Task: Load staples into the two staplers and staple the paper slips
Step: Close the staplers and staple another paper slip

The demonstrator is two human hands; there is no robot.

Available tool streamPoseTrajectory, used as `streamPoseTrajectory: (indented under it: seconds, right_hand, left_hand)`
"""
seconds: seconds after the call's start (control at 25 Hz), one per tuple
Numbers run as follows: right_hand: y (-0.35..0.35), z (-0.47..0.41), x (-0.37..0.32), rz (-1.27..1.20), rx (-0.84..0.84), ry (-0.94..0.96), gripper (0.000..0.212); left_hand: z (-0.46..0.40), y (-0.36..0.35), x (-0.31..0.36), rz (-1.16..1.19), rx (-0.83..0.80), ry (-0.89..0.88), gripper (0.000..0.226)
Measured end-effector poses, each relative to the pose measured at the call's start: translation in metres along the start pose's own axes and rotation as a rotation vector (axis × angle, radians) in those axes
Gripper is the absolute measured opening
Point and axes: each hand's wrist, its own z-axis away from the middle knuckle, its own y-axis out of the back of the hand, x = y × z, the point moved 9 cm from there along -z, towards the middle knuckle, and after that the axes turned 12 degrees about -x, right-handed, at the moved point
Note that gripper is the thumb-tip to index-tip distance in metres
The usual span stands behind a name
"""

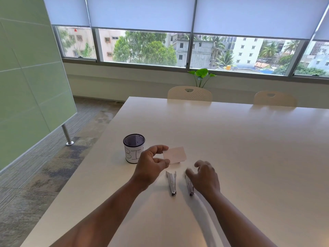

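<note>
While left hand (151, 165) pinches a paper slip (175, 155) by its edge, lifted above the table (240, 148), right hand (204, 177) hangs loose w/ fingers spread, unclenched, over the right stapler (190, 187). Left stapler (171, 182) lies just beside it; mesh cup (133, 147) near.

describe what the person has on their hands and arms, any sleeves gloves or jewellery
Nothing is worn that shows. The left hand and the right hand are bare, with no gloves, and no rings can be made out on the fingers in view. Both forearms are uncovered from wrist to the bottom edge of the picture: no sleeves, cuffs, watch or bracelet appear. The right hand's fingers are slightly blurred.
</note>
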Motion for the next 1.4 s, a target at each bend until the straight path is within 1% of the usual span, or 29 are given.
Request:
streamPoseTrajectory:
  seconds: [0.04,0.08,0.12,0.16,0.2,0.28,0.32,0.4,0.52,0.56,0.6,0.68,0.72,0.76,0.8,0.88,0.96,1.12,1.28,1.4]
  right_hand:
    - [0.011,0.004,-0.003,-0.182,0.046,0.028,0.018]
    - [0.018,0.006,-0.007,-0.418,0.057,0.037,0.016]
    - [0.021,0.008,-0.013,-0.655,0.013,0.036,0.018]
    - [0.021,0.011,-0.023,-0.841,-0.077,0.032,0.022]
    - [0.019,0.014,-0.035,-0.960,-0.183,0.029,0.027]
    - [0.018,0.021,-0.055,-1.062,-0.330,0.040,0.030]
    - [0.020,0.024,-0.061,-1.097,-0.356,0.056,0.026]
    - [0.027,0.025,-0.064,-1.138,-0.335,0.094,0.016]
    - [0.033,0.030,-0.065,-1.139,-0.281,0.152,0.016]
    - [0.034,0.031,-0.065,-1.145,-0.271,0.166,0.015]
    - [0.034,0.033,-0.066,-1.149,-0.263,0.178,0.014]
    - [0.035,0.036,-0.068,-1.149,-0.254,0.208,0.012]
    - [0.036,0.037,-0.070,-1.140,-0.251,0.225,0.011]
    - [0.037,0.039,-0.072,-1.127,-0.252,0.241,0.010]
    - [0.037,0.040,-0.074,-1.113,-0.256,0.257,0.010]
    - [0.038,0.044,-0.080,-1.095,-0.274,0.293,0.011]
    - [0.037,0.047,-0.085,-1.111,-0.292,0.309,0.013]
    - [0.035,0.047,-0.085,-1.165,-0.294,0.266,0.022]
    - [0.031,0.047,-0.080,-1.259,-0.297,0.194,0.015]
    - [0.028,0.048,-0.078,-1.312,-0.307,0.142,0.014]
  left_hand:
    - [0.001,0.000,0.004,-0.023,-0.004,-0.024,0.042]
    - [0.001,-0.001,0.011,-0.057,-0.009,-0.067,0.043]
    - [0.003,-0.002,0.019,-0.098,-0.013,-0.123,0.045]
    - [0.004,-0.004,0.028,-0.141,-0.013,-0.184,0.047]
    - [0.006,-0.007,0.038,-0.181,-0.009,-0.242,0.048]
    - [0.010,-0.011,0.052,-0.264,-0.002,-0.339,0.050]
    - [0.012,-0.012,0.056,-0.300,0.007,-0.363,0.051]
    - [0.013,-0.011,0.061,-0.336,0.032,-0.368,0.049]
    - [0.012,-0.008,0.057,-0.269,0.008,-0.301,0.044]
    - [0.011,-0.008,0.051,-0.178,-0.032,-0.243,0.044]
    - [0.009,-0.009,0.041,-0.032,-0.088,-0.158,0.043]
    - [0.009,-0.017,0.020,0.370,-0.199,0.066,0.037]
    - [0.011,-0.020,0.014,0.531,-0.220,0.157,0.032]
    - [0.012,-0.021,0.011,0.622,-0.222,0.211,0.027]
    - [0.012,-0.020,0.011,0.659,-0.215,0.232,0.022]
    - [0.012,-0.017,0.013,0.670,-0.184,0.220,0.014]
    - [0.013,-0.014,0.014,0.672,-0.146,0.221,0.012]
    - [0.015,-0.010,0.013,0.696,-0.113,0.245,0.012]
    - [0.017,-0.013,0.011,0.754,-0.089,0.276,0.011]
    - [0.017,-0.014,0.010,0.782,-0.073,0.296,0.014]
